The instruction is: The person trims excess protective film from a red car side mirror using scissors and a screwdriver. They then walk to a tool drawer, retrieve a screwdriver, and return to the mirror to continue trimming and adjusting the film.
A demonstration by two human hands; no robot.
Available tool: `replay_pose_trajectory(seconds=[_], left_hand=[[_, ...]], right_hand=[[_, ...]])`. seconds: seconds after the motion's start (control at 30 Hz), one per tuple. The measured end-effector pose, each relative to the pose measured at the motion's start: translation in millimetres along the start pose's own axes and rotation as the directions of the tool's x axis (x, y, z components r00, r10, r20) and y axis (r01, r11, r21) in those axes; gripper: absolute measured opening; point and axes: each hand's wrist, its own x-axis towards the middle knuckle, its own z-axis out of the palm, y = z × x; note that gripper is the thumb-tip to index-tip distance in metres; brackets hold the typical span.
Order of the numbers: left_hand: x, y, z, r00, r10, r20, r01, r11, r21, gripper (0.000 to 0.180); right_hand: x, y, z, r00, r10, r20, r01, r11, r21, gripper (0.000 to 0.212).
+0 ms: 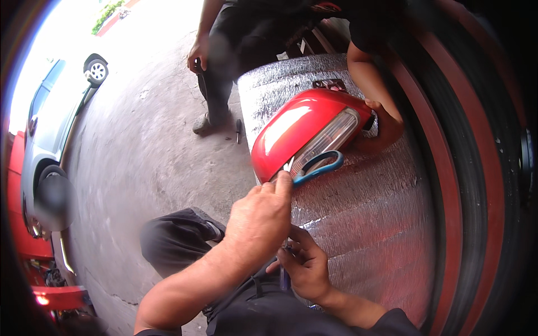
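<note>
My left hand [260, 215] is closing its fingers on the blue-handled scissors [318, 172], as far as I can see; the thumb is hiding from me, so the exact pinch I cannot tell. My right hand [308, 271] is clamping a screwdriver [285, 278] with a dark purple handle, and it is pointing its shaft upward, just below the left hand. The red mirror cover [291, 126] is lying tilted over the bench [364, 224], which is wearing a silver foil sheet. A co-worker's hand [386, 123] is supporting the cover at its far right end. The clear lamp [330, 136] is running along the side which is facing me, and my left fingertips are working at its lower left end.

In my judgement, I am now being in the step of freeing or prying something at this lamp corner, while the screwdriver is waiting for its turn. The next move, I think, is calling for a steady cover and a small, careful pressure of the scissors along the seam. If the tip is slipping, it could be scratching the red paint.
</note>
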Motion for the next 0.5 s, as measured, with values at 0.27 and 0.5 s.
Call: replay_pose_trajectory(seconds=[0.27,0.5], left_hand=[[5.8,24.5,21.2,0.992,0.005,-0.124,0.008,0.994,0.106,0.046],[9.8,32.4,50.9,0.956,0.007,-0.292,0.055,0.977,0.204,0.045]], right_hand=[[1.8,5.9,-3.4,0.994,-0.078,-0.072,0.045,0.925,-0.376,0.043],[1.3,22.6,-17.3,0.990,-0.127,-0.066,0.052,0.748,-0.662,0.034]])
